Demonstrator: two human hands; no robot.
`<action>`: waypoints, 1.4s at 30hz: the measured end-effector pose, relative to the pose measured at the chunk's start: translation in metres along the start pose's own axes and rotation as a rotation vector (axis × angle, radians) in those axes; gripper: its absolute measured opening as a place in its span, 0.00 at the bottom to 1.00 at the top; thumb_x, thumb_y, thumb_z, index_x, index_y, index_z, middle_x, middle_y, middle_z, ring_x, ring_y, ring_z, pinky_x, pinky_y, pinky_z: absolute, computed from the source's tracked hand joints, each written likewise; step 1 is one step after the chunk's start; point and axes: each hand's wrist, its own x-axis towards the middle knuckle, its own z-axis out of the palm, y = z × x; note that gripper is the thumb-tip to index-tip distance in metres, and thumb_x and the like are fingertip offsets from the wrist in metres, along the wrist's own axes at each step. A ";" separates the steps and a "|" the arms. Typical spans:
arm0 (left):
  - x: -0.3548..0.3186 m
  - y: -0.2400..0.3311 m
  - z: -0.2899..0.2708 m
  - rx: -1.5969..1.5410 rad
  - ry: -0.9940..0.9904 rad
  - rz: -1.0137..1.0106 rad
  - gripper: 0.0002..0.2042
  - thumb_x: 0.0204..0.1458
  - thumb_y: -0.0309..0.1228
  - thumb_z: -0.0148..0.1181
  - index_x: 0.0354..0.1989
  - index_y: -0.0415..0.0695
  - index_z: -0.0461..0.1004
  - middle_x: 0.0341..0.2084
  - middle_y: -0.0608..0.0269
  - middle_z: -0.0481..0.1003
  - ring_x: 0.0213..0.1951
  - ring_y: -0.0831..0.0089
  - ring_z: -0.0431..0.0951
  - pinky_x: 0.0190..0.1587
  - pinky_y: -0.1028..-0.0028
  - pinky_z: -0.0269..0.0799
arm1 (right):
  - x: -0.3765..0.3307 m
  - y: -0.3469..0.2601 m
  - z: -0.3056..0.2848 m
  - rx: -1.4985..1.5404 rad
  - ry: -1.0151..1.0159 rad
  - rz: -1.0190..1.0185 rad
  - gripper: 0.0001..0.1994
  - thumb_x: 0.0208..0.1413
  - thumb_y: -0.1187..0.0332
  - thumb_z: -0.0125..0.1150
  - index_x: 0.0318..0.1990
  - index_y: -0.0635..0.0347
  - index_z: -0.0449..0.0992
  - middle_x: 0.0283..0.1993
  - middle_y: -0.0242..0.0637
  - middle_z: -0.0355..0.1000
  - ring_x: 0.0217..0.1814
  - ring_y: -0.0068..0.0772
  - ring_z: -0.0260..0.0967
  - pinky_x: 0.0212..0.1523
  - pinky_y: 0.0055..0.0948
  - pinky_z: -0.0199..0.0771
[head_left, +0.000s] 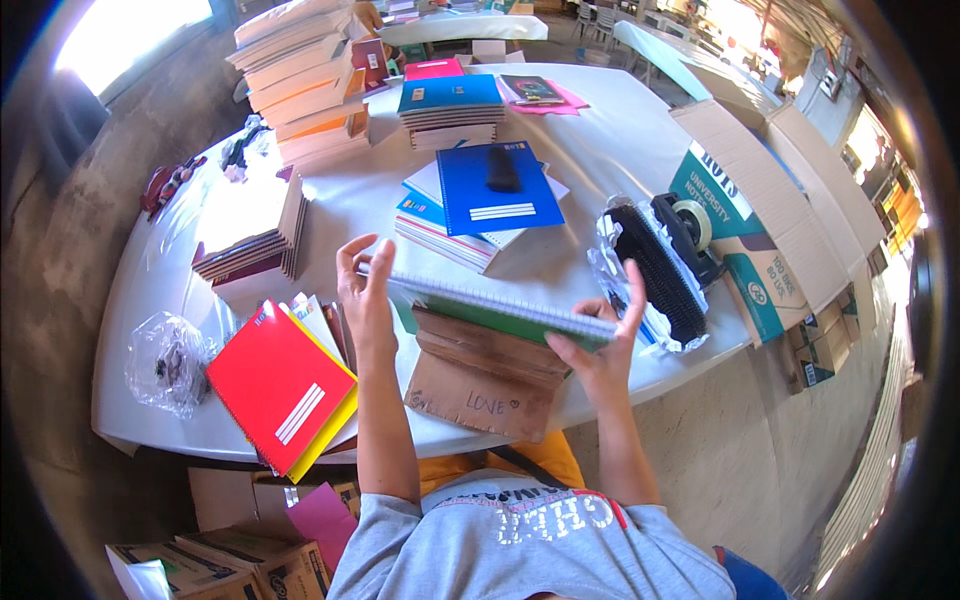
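A green-covered spiral notebook [490, 312] is held up between my two hands, its wire binding and page edges toward the top. My left hand [370, 285] grips its left end, and my right hand [600, 350] holds its right end between thumb and fingers, the index finger sticking up. Just below the notebook, a brown wooden or cardboard stand [485, 390] with handwriting on it rests at the table's near edge. Beyond my hands lies a blue spiral notebook [490, 205] with a small black object [502, 168] on it, atop a fanned pile.
Red notebooks [270, 375] and a crumpled plastic bag [165, 360] lie at left. Tall notebook stacks [300, 90] stand farther back. Black binding coils [655, 270], a tape dispenser [690, 225] and an opened carton [770, 225] are at right. Cardboard boxes [240, 560] sit below left.
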 end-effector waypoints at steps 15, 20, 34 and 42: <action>-0.008 0.009 0.012 0.159 0.025 0.060 0.24 0.46 0.48 0.59 0.42 0.41 0.68 0.36 0.59 0.66 0.42 0.70 0.64 0.50 0.69 0.57 | 0.003 0.036 -0.036 0.213 -0.385 0.064 0.32 0.43 0.44 0.64 0.49 0.61 0.71 0.43 0.34 0.71 0.45 0.23 0.67 0.45 0.23 0.64; -0.058 0.047 0.042 0.532 -0.015 0.918 0.33 0.45 0.47 0.62 0.55 0.39 0.61 0.49 0.52 0.65 0.60 0.55 0.58 0.61 0.53 0.47 | 0.097 0.053 -0.118 -0.240 0.023 0.064 0.13 0.60 0.64 0.50 0.45 0.64 0.72 0.40 0.35 0.72 0.40 0.24 0.68 0.40 0.22 0.67; -0.093 0.033 0.100 0.752 -0.270 0.816 0.24 0.31 0.52 0.68 0.21 0.45 0.67 0.26 0.63 0.66 0.35 0.64 0.68 0.58 0.55 0.51 | 0.174 0.144 -0.137 -1.401 -0.102 0.267 0.15 0.40 0.68 0.61 0.39 0.62 0.76 0.43 0.52 0.72 0.48 0.50 0.69 0.50 0.41 0.69; -0.094 0.028 0.097 0.739 -0.409 0.815 0.21 0.32 0.49 0.67 0.24 0.45 0.71 0.28 0.62 0.67 0.35 0.64 0.67 0.58 0.57 0.53 | 0.189 0.092 -0.147 -1.441 -0.158 0.154 0.17 0.45 0.79 0.51 0.46 0.58 0.74 0.42 0.55 0.72 0.45 0.57 0.69 0.48 0.45 0.70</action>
